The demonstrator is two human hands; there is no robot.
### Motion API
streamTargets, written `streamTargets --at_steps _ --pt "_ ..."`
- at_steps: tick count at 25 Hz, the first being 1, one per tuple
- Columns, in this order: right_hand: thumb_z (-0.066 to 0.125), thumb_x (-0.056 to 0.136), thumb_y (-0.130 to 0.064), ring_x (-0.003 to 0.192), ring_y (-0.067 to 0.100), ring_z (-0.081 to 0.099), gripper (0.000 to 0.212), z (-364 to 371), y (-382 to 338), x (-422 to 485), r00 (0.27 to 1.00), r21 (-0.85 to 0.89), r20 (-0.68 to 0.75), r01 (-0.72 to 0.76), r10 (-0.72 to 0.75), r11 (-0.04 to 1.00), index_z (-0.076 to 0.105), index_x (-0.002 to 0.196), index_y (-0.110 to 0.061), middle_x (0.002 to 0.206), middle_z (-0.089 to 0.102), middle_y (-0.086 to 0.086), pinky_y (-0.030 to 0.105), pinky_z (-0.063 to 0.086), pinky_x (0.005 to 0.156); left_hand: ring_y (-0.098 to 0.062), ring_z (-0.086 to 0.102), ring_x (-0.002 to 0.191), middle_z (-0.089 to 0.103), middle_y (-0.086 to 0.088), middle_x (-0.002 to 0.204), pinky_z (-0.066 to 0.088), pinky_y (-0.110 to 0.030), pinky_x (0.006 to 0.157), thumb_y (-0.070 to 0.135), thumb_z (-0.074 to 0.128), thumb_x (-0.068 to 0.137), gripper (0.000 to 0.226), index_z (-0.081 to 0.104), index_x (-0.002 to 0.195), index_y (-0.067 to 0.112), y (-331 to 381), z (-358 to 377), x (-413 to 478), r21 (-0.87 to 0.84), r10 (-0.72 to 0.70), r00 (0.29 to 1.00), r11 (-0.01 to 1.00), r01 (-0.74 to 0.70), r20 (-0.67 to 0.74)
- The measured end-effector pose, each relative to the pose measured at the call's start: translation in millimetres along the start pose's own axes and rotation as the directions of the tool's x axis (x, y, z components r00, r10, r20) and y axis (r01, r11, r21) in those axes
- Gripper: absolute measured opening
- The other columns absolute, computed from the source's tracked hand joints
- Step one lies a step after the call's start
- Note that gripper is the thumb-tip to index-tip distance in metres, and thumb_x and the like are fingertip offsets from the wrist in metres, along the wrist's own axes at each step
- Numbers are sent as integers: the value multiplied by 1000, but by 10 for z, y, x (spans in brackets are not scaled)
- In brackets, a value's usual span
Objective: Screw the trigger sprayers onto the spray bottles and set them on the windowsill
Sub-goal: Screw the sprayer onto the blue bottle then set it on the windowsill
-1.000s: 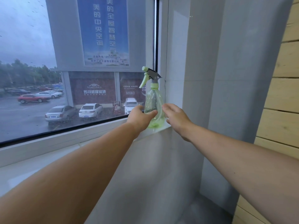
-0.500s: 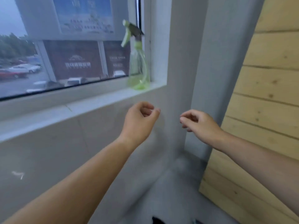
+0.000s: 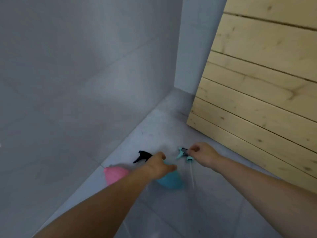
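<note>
On the grey floor lies a blue spray bottle (image 3: 171, 181), its neck hidden under my left hand (image 3: 158, 166), whose fingers curl around it. My right hand (image 3: 203, 155) pinches the back of a teal trigger sprayer (image 3: 181, 152); its white dip tube (image 3: 192, 176) trails along the floor toward me. A pink bottle (image 3: 115, 174) lies to the left, partly behind my left forearm. Just beyond it, touching my left hand, rests a black trigger sprayer (image 3: 143, 156). The windowsill and the green bottle are out of view.
A grey tiled wall (image 3: 77, 83) rises on the left and meets the floor (image 3: 171, 212) in a corner. A pale wooden plank panel (image 3: 265, 100) leans or stands close on the right, behind my right hand.
My view has swung down from the windowsill to the floor. Both hands dropped from mid-air to the blue bottle and the teal sprayer. The green bottle has left the frame.
</note>
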State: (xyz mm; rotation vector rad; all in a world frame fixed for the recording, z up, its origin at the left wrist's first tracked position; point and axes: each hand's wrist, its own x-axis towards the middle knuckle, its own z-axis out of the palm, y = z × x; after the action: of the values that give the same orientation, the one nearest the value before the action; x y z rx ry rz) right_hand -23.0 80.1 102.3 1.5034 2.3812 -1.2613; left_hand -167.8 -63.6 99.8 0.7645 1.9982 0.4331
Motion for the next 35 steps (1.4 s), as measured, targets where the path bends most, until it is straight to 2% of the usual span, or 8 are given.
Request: streamTargets --at_steps 5,7,10,14,19,23,27,35 --pt "67 85 -38 88 30 66 38 380 495 459 996 -2 -21 -85 85 996 68 106 -7 100 69 16 40 55 79 -30 30 150 32 -11 163 29 -43 121 60 80 73 99 36 155 28 -237 286 470 440 173 983 879 -186 70" --pt "70 81 -43 92 30 65 45 532 628 620 995 12 -45 -85 85 996 66 113 -12 110 65 17 39 56 82 -30 9 157 12 -9 171 15 -47 126 64 82 68 110 26 159 36 -305 360 619 498 167 974 838 -222 152" --pt "68 78 -56 105 33 59 61 673 778 825 988 -76 -82 -136 129 988 60 126 -19 123 49 17 33 50 90 -31 -1 157 0 -7 172 15 -51 126 61 87 62 118 23 159 41 -416 378 781 527 140 963 814 -245 231" --pt "72 75 -54 96 26 53 60 731 857 946 978 -113 -97 -194 183 974 58 120 -17 119 44 15 26 43 78 -34 4 155 3 -9 169 26 -51 121 47 93 61 124 19 160 35 -512 313 869 561 88 961 796 -227 263" --pt "79 73 -31 82 19 53 45 789 882 914 970 53 -113 -210 215 976 47 97 -11 96 54 8 23 38 53 -23 44 120 51 -4 133 47 -40 101 59 90 56 101 45 140 23 -568 369 821 489 193 974 842 -226 117" --pt "77 73 -26 72 23 64 24 553 738 793 969 217 -19 -236 246 947 69 80 -5 78 67 12 38 56 69 -19 54 105 57 -1 119 53 -37 88 65 88 52 95 51 128 22 -484 277 622 323 204 979 925 -201 23" --pt "73 79 -12 65 18 65 6 4 275 466 983 391 32 -178 180 903 70 81 -8 75 67 10 32 58 63 -16 65 96 63 2 113 58 -33 79 68 85 50 95 50 126 23 -205 -135 123 161 218 976 964 -213 -8" --pt "67 81 -8 77 22 65 6 -1058 -989 -741 979 404 -183 157 -88 901 64 86 -8 89 65 14 37 59 72 -12 68 91 67 5 105 56 -27 71 63 86 62 79 51 121 23 284 -1096 -1377 75 279 947 960 -271 -161"
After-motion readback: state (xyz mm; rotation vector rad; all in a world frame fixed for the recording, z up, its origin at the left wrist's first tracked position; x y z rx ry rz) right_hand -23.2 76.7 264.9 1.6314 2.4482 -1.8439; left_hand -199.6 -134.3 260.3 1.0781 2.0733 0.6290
